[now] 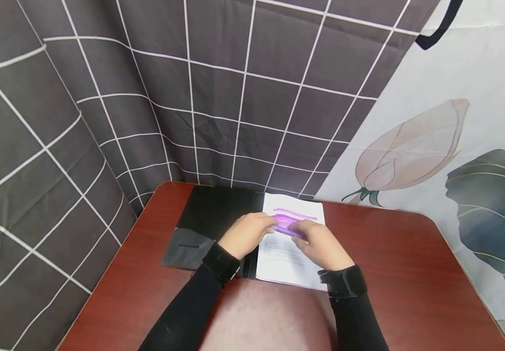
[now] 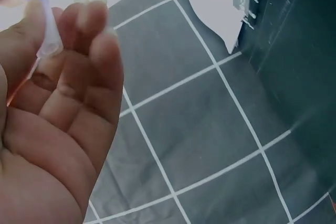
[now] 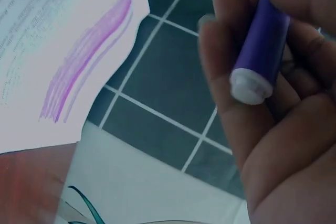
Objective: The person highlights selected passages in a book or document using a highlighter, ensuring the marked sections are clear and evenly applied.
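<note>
Both hands hold a purple highlighter (image 3: 262, 40) between them, above a stack of printed paper (image 1: 292, 265). My left hand (image 1: 248, 233) pinches its pale, translucent end (image 2: 50, 35) between thumb and fingers. Around the purple barrel curl the fingers of my right hand (image 1: 322, 246), with the white end plug pointing back toward the wrist. Whether the cap is on or off cannot be made out. Broad purple strokes (image 3: 89, 59) cross the upper part of the top sheet. The middle of the highlighter is blurred in the head view.
The paper lies in an opened black folder (image 1: 219, 209) on a reddish-brown table (image 1: 388, 263). A grey curtain with white grid lines (image 1: 217, 97) hangs behind and at the left. A white cloth with a flower print (image 1: 410, 156) covers the right side.
</note>
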A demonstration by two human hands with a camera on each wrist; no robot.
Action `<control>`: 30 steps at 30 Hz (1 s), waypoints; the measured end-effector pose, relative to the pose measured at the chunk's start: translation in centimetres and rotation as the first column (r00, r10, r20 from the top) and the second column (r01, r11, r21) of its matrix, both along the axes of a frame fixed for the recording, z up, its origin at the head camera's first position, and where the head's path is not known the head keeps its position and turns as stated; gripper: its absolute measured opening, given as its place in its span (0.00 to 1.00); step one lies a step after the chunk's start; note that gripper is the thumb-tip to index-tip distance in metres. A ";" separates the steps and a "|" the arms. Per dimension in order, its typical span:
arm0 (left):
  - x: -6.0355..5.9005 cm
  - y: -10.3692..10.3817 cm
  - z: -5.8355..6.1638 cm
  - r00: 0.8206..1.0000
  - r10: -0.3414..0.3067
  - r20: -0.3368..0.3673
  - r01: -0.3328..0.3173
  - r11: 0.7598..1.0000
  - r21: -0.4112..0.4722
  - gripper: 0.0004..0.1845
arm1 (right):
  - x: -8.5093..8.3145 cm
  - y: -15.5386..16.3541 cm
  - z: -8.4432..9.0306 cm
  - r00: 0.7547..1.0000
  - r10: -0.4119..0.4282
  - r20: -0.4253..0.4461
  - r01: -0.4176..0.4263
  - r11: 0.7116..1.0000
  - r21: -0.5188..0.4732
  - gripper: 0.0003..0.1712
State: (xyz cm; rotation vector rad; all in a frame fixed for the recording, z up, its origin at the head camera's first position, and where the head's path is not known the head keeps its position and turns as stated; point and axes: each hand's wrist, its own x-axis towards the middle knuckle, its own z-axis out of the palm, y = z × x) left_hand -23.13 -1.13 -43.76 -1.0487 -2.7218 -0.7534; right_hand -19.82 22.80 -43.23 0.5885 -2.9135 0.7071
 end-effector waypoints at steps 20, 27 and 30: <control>0.8 1.0 1.0 0.989 -0.015 -0.145 0.008 0.999 -0.051 0.08 | 0.3 -1.6 0.4 0.995 -0.008 -0.100 0.011 0.999 0.031 0.15; 1.1 1.0 1.1 0.989 -0.017 -0.145 0.013 1.000 -0.027 0.06 | 0.7 -1.6 0.1 0.979 -0.036 -0.199 0.043 0.999 0.032 0.11; 1.2 0.9 1.2 0.990 -0.009 -0.143 0.007 1.000 -0.016 0.05 | 0.9 -1.7 -0.2 0.972 -0.051 -0.230 0.064 0.997 0.050 0.19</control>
